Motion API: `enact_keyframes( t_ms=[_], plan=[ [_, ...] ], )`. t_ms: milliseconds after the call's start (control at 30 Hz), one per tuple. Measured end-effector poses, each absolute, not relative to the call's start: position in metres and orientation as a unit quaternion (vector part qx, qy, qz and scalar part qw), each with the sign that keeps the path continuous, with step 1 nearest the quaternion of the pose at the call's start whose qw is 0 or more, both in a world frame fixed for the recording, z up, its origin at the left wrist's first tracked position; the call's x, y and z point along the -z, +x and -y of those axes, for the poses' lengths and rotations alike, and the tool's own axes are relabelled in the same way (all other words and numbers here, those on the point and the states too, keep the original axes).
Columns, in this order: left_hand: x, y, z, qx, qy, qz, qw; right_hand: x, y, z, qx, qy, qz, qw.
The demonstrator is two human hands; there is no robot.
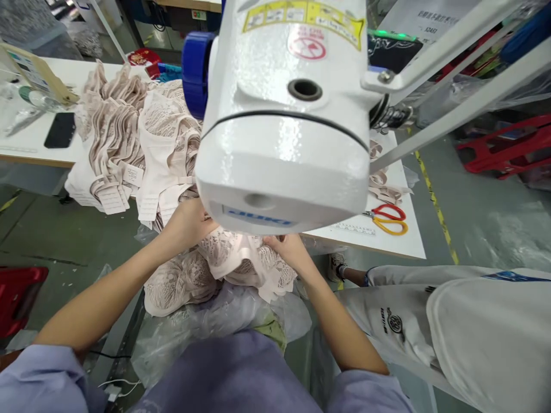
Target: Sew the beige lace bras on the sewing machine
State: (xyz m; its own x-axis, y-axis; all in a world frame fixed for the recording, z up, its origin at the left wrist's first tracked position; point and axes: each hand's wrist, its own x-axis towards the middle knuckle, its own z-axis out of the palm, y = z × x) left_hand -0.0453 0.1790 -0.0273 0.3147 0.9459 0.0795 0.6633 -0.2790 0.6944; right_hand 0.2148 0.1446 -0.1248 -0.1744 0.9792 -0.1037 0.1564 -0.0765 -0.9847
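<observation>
A white sewing machine head [284, 115] fills the middle of the view and hides the needle area. Under its near end lies a pale pink lace garment [241, 261]. My left hand [187, 221] rests on the garment's left side, its fingers tucked under the machine and out of sight. My right hand [288, 248] pinches the lace edge at the right, fingers closed on the fabric. Part of the garment hangs down off the table edge over clear plastic [215, 327].
A heap of pink lace pieces with paper tags [129, 143] lies on the white table [400, 244] at left. Red-and-yellow scissors [387, 219] lie at right. A black phone [60, 130] sits far left. Another person in white clothing [451, 321] sits at right.
</observation>
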Motion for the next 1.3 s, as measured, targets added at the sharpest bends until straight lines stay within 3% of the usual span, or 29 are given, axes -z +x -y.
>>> enact_keyframes(
  t_ms=[100, 267, 600, 767, 867, 933, 1000, 1100, 1200, 1300],
  plan=[
    [0.028, -0.047, -0.18, -0.236, 0.773, -0.525, 0.266, 0.166, 0.21, -0.125, -0.67, -0.466, 0.381, 0.434],
    [0.04, -0.045, -0.181, -0.263, 0.769, -0.52, 0.264, 0.202, 0.215, -0.1, -0.805, -0.396, 0.211, 0.387],
    [0.043, -0.048, -0.172, -0.257, 0.755, -0.538, 0.274, 0.178, 0.241, -0.099, -0.695, -0.479, 0.205, 0.496],
    [0.031, -0.057, -0.138, -0.288, 0.745, -0.572, 0.188, 0.146, 0.266, -0.094, -0.591, -0.543, 0.286, 0.524],
    [0.019, -0.043, -0.103, -0.349, 0.792, -0.482, 0.136, 0.119, 0.264, -0.083, -0.552, -0.533, 0.321, 0.556],
    [0.01, -0.027, -0.083, -0.358, 0.848, -0.367, 0.139, 0.096, 0.249, -0.074, -0.57, -0.491, 0.402, 0.522],
    [0.003, -0.015, -0.072, -0.319, 0.886, -0.287, 0.174, 0.071, 0.226, -0.068, -0.614, -0.413, 0.532, 0.412],
    [0.002, -0.011, -0.076, -0.185, 0.872, -0.338, 0.302, 0.043, 0.196, -0.069, -0.621, -0.347, 0.647, 0.275],
    [0.009, -0.023, -0.096, -0.126, 0.772, -0.456, 0.424, 0.039, 0.185, -0.084, -0.553, -0.429, 0.654, 0.289],
    [0.021, -0.033, -0.117, -0.2, 0.704, -0.523, 0.436, 0.053, 0.185, -0.103, -0.463, -0.52, 0.649, 0.307]
  ],
)
